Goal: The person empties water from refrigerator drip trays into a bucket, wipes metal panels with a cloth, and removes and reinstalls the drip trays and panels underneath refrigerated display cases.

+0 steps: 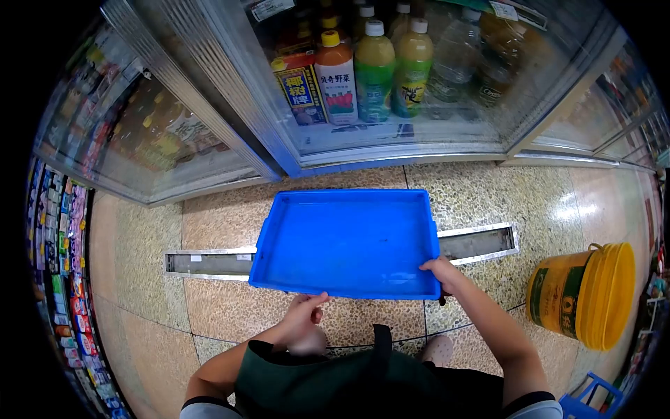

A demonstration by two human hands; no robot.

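A shallow rectangular blue plastic tray [342, 241] is in front of me with its inside facing up; the bottom looks bare, with a few small marks. My right hand [445, 274] is closed on its near right corner, the thumb over the rim and the fingers partly hidden beneath. At the near edge, left of the middle, my left hand [305, 313] has its thumb against the rim and its fingers curled under. A dark green apron [335, 384] covers my front.
Ahead stands a glass-door drinks cooler [335, 150] with several bottles [375, 73] and a carton [300, 87]. A metal-framed floor strip [481, 243] runs beneath the tray. A yellow bucket [583, 297] stands right, a blue plastic frame [593, 398] lower right, packed shelves [59, 279] left.
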